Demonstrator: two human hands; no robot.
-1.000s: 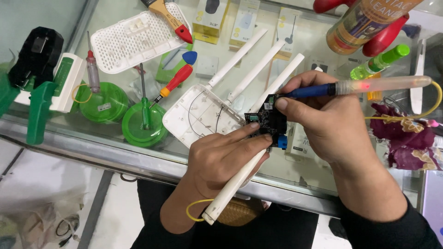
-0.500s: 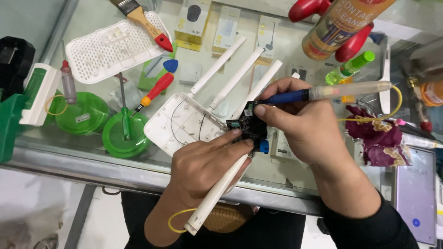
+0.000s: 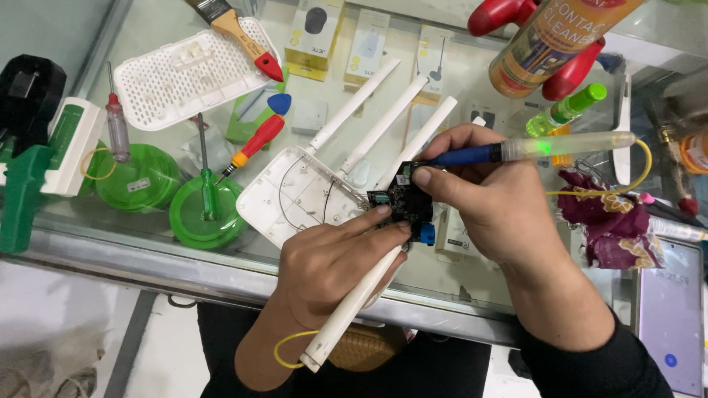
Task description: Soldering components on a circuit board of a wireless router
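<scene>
Over the glass counter (image 3: 147,250), left hand (image 3: 332,262) grips circuit board (image 3: 405,199); right hand (image 3: 501,214) grips pen tool (image 3: 531,149).

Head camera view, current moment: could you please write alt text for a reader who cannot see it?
Seen from above, the left hand steadies a small black circuit board while the right hand touches a blue-and-clear pen-shaped tool to it. Beneath them, on a glass counter, lies an opened white plastic router shell with long white antennas, with green round tape rolls and a red-handled screwdriver to its left.
</scene>
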